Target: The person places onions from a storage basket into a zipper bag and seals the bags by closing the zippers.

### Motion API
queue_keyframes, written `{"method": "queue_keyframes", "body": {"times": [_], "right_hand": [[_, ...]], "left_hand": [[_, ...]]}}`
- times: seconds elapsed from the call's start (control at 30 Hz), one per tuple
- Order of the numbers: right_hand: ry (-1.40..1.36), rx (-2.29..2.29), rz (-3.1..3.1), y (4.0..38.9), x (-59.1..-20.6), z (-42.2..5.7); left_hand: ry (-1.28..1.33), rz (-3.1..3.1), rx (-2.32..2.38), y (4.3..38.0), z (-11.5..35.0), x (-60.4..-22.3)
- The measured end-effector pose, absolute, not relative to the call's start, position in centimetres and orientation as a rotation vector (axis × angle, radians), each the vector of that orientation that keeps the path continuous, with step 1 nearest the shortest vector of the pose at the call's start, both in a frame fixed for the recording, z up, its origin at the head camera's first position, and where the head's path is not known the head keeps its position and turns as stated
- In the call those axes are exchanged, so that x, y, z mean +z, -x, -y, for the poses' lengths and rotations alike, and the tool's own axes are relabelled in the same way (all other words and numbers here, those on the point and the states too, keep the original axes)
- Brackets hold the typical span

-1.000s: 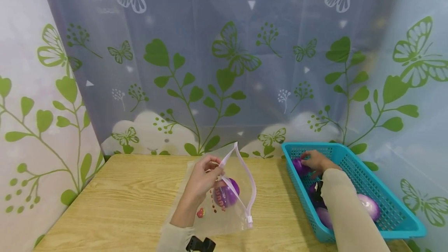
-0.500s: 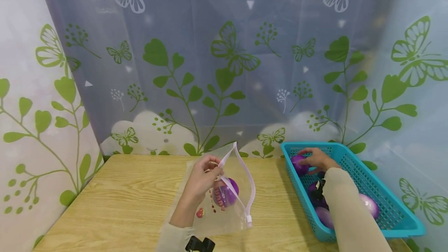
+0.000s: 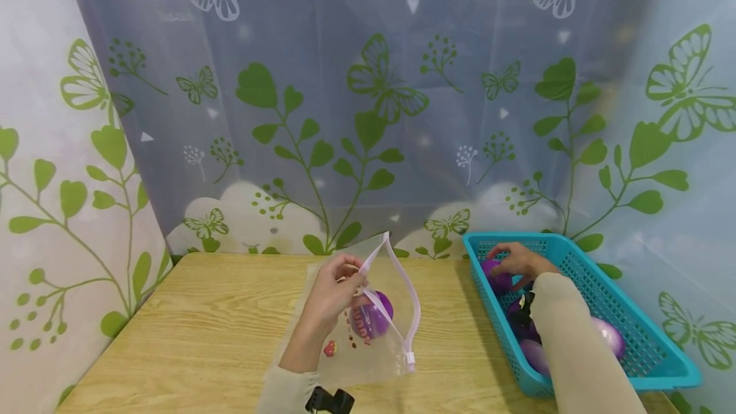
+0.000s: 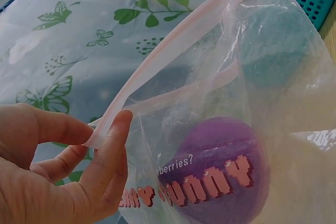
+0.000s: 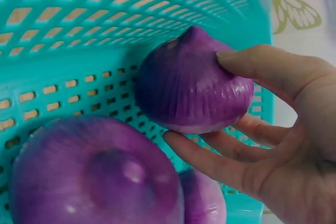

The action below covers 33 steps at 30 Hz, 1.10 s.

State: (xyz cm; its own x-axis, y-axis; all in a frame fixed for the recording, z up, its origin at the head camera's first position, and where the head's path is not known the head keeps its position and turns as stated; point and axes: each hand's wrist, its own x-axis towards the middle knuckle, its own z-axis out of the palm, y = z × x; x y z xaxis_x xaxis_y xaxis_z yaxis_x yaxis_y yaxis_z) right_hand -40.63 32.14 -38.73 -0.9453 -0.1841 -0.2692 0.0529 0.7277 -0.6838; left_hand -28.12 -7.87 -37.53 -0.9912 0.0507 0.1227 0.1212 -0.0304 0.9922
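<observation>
My left hand [image 3: 330, 292] pinches the pink-edged mouth of a clear zip bag [image 4: 294, 98] between thumb and fingers, and the mouth gapes. Inside the bag lies a purple onion [image 4: 220, 140], partly behind printed pink lettering. Over at the right, my right hand [image 3: 520, 262] reaches into a turquoise basket [image 3: 678, 363]. Its thumb and fingers grip another purple onion [image 5: 189, 87] near the basket's far left corner, with the thumb on the upper side and fingertips below. The onion's pointed top faces up in the right wrist view.
More onions sit in the basket: a large purple one [image 5: 94, 177] close to the held one, and a paler one [image 3: 608, 337] right of my sleeve. The wooden table [image 3: 201, 318] meets a butterfly-patterned curtain [image 3: 322, 114] at the back.
My right hand has shifted its fingers slightly on the onion in the basket. The left hand and the bag stay in place.
</observation>
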Motion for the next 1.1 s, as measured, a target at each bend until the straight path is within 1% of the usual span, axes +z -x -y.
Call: {"method": "queue_keyframes", "body": {"times": [0.23, 0.43, 0.67, 0.87, 1.1], "right_hand": [[0.119, -1.133, -2.506, 40.1, -36.8, -33.1], [0.186, -1.218, -2.356, 39.9, -34.4, -34.5], [0.286, -1.234, -2.359, 39.5, -32.0, -35.4], [0.321, -1.255, -2.351, 38.9, -30.5, -34.6], [0.41, -1.205, -2.389, 38.0, -28.8, -32.1]], "left_hand": [[0.19, 2.154, -2.211, 28.0, 7.8, -37.5], [0.183, 2.161, -2.214, 28.0, 7.8, -37.5], [0.187, 2.162, -2.212, 28.1, 7.7, -37.5], [0.183, 2.174, -2.198, 28.0, 7.7, -37.4], [0.185, 2.18, -2.195, 27.9, 7.7, -37.3]]}}
